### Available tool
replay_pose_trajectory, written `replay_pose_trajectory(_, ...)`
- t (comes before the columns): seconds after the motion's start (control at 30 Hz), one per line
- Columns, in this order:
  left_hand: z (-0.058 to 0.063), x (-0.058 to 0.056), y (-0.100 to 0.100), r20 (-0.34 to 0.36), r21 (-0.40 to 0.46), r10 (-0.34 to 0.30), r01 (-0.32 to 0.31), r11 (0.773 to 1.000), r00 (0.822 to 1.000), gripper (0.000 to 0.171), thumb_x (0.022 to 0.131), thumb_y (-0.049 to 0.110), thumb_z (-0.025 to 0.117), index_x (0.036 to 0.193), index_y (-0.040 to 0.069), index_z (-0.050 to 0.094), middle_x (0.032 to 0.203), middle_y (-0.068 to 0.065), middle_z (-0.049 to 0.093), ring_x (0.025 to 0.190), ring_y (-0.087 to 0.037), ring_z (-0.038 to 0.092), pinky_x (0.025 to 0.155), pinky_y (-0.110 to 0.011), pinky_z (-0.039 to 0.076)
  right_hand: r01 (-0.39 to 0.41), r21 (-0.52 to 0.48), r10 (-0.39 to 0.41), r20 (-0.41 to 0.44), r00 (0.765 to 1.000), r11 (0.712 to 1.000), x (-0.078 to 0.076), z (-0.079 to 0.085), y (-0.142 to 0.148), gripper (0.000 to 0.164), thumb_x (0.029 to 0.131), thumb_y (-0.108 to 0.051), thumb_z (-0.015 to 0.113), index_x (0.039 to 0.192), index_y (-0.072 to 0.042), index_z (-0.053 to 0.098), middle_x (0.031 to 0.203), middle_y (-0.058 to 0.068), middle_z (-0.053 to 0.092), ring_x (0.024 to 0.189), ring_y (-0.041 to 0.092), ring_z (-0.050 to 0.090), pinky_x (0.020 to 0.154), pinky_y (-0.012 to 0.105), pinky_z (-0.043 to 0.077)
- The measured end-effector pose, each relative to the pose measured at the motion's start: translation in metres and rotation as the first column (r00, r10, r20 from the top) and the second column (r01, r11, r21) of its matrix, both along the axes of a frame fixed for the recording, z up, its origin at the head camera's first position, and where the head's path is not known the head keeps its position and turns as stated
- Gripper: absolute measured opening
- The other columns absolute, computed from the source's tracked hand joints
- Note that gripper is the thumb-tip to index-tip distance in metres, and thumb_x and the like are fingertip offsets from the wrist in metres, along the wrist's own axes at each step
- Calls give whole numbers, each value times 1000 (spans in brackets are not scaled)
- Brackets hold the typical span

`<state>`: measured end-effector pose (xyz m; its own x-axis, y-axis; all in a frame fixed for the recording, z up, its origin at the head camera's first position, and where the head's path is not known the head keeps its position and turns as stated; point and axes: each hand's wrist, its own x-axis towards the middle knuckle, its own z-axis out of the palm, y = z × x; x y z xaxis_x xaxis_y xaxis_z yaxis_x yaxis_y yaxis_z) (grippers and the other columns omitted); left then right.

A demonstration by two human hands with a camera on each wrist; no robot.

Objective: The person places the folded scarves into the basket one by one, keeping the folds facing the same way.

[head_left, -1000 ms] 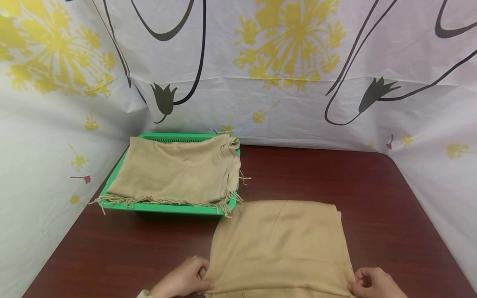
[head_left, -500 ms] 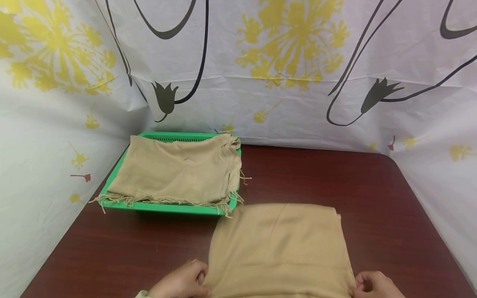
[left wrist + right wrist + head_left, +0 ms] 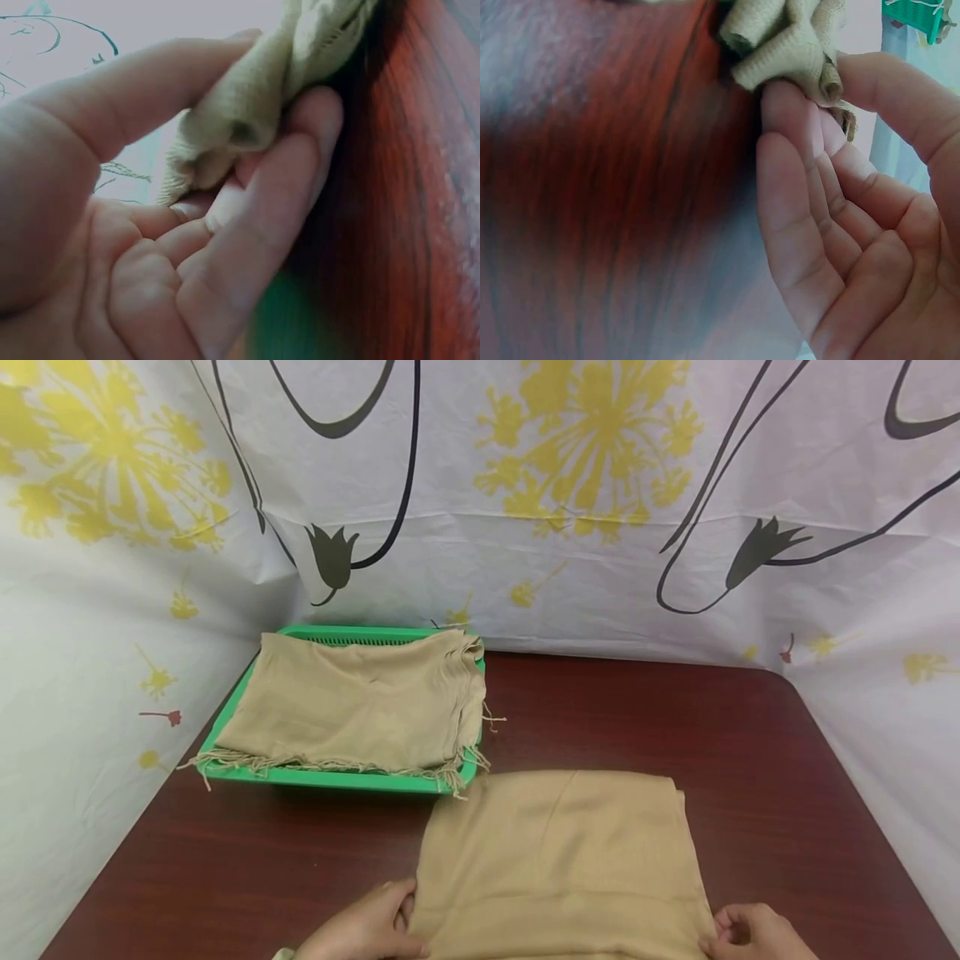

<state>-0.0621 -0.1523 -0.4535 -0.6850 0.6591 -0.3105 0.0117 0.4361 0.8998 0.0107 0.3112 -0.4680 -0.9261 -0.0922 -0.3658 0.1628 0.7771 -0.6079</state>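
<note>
A tan folded scarf [image 3: 562, 860] lies flat at the front of the table, its near part cut off by the lower edge of the head view. At its left edge my left hand [image 3: 367, 922] pinches the cloth between thumb and fingers. My right hand [image 3: 757, 933] pinches the opposite edge the same way. Bunched layers of the scarf [image 3: 255, 97] show between thumb and fingertips in the left wrist view. Rolled folds of the scarf [image 3: 787, 52] sit in the right hand's fingertips in the right wrist view.
A green plastic basket [image 3: 337, 779] stands at the back left, with folded tan fringed scarves [image 3: 352, 702] piled in it and fringe hanging over its rim. The dark red wooden table [image 3: 787, 793] is bordered by a white patterned cloth backdrop [image 3: 450, 560] at the back and sides.
The scarf's near part sits slightly lower in the head view than a second ago, with both hands still pinching its edges. The basket has stayed in place.
</note>
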Motion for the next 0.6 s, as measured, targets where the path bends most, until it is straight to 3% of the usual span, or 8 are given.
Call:
replay_pose_trajectory(0.2,3,3,4,69,-28,66,-64,998,995,52,70,25,75,109,2,48,84,-2,54,70,-10,51,59,-21,41,70,98,-65,-53,996,993,-6,6,-7,24,74,-29,70,75,-7,59,68,-5,54,59,0,46,54,21,40)
replay_pose_trajectory(0.3,4,2,6,6,-55,78,-77,996,997,63,72,31,73,119,2,43,95,-1,54,83,-10,51,69,-22,42,137,139,-126,-81,989,981,-10,8,-12,33,74,-34,70,85,-3,64,72,-4,58,63,1,49,57,22,43)
replay_pose_trajectory(0.43,4,-2,9,-109,-65,96,-103,993,989,51,76,34,69,111,3,49,84,2,54,73,-6,52,63,-22,42,194,168,-173,-136,976,966,-14,11,-17,50,74,-37,70,100,4,62,77,-2,60,70,7,53,63,28,45)
replay_pose_trajectory(0.6,2,-10,12,-119,-41,135,-141,989,984,44,81,32,64,108,-1,53,70,1,50,58,-7,47,52,-22,40,215,136,-197,-132,971,967,-18,14,-22,64,77,-39,66,112,13,52,85,7,64,79,22,61,69,37,48)
